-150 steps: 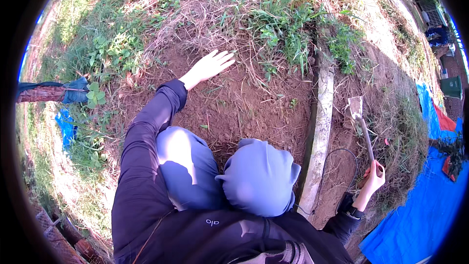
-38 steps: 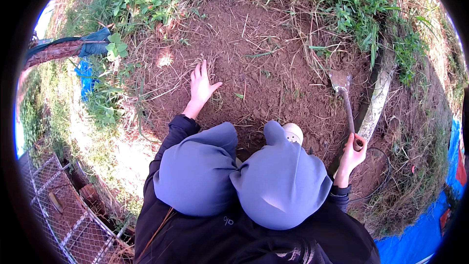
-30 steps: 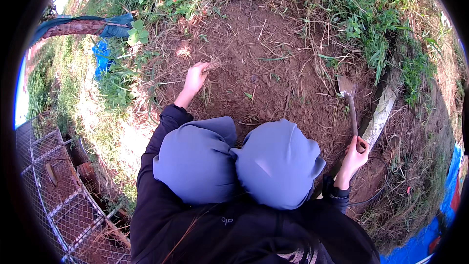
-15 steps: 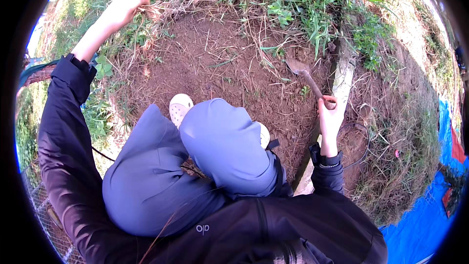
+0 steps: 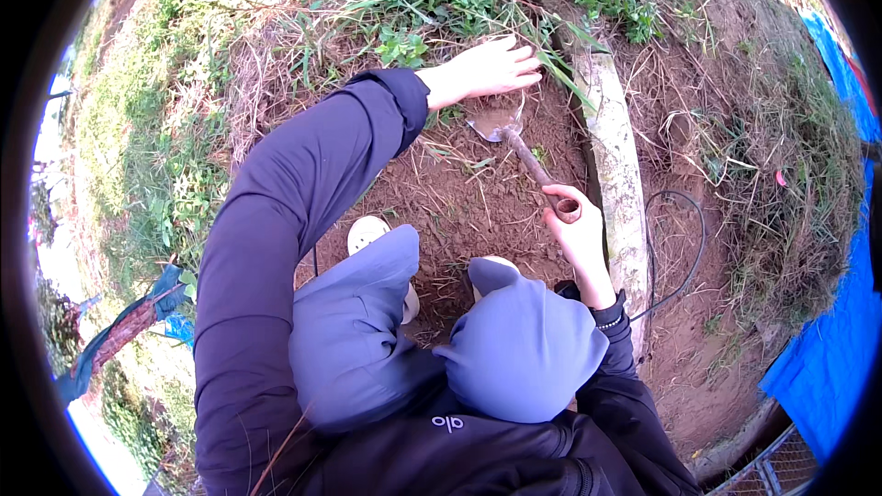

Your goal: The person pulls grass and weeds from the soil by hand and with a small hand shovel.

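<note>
A hand trowel with a brown tube-like handle and a flat metal blade is in my right hand, whose fingers wrap the handle's near end. Its blade rests at the bare brown soil. Just beyond the blade, my left hand reaches across with fingers stretched out and slightly apart, holding nothing that I can see. Long green grass blades stand right beside those fingertips. More grass and weeds grow along the far edge of the soil.
A pale, weathered beam runs along the right of the soil, with a black cable looped beyond it. Cut dry grass and a blue tarp lie farther right. My knees and pale clogs are close by.
My left hand has swung from the far left, where its fingers were closed at dry grass, over to the trowel blade, and has opened. The view has shifted; my right hand keeps the trowel.
</note>
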A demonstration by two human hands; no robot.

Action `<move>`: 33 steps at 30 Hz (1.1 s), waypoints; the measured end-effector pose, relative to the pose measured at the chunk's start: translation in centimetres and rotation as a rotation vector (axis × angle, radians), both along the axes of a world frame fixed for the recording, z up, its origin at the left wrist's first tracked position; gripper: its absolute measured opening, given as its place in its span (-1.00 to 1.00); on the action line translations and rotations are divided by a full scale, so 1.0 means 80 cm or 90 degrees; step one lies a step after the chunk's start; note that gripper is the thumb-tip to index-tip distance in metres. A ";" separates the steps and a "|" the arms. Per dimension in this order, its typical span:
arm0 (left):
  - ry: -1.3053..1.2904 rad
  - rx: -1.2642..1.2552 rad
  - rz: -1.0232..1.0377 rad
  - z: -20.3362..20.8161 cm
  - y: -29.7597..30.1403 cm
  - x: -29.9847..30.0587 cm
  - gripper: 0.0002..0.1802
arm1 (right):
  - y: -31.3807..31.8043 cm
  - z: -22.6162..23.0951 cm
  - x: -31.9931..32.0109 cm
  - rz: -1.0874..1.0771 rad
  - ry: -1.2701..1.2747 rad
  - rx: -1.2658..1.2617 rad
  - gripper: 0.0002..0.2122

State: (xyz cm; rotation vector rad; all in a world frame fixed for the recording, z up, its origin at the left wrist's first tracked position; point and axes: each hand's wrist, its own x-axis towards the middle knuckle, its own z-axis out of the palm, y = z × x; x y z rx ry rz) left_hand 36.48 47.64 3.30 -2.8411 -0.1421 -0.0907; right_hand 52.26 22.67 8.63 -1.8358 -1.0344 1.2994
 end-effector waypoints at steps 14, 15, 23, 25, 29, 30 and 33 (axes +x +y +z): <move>-0.239 -0.448 0.351 -0.068 0.165 -0.116 -0.73 | -0.001 0.001 -0.017 -0.095 -0.039 0.006 -0.72; -0.227 -0.492 0.276 -0.056 0.158 -0.120 -0.71 | -0.008 -0.004 -0.017 -0.097 -0.086 0.060 -0.72; -0.150 -0.250 0.276 -0.052 0.158 -0.261 -0.77 | -0.037 0.027 -0.049 -0.035 -0.303 0.182 -0.78; 0.045 -0.349 0.415 -0.022 0.135 -0.256 -0.62 | -0.031 0.020 -0.054 -0.045 -0.331 0.177 -0.76; 0.010 -0.311 0.400 0.004 0.103 -0.279 -0.57 | 0.076 -0.032 -0.075 -0.030 -0.302 0.163 -0.84; -0.006 -0.303 0.401 0.022 0.098 -0.285 -0.61 | 0.092 -0.032 -0.080 -0.014 -0.326 0.160 -0.84; 0.019 -0.245 0.460 0.052 0.108 -0.305 -0.66 | 0.105 -0.047 -0.101 -0.136 -0.181 0.186 -0.83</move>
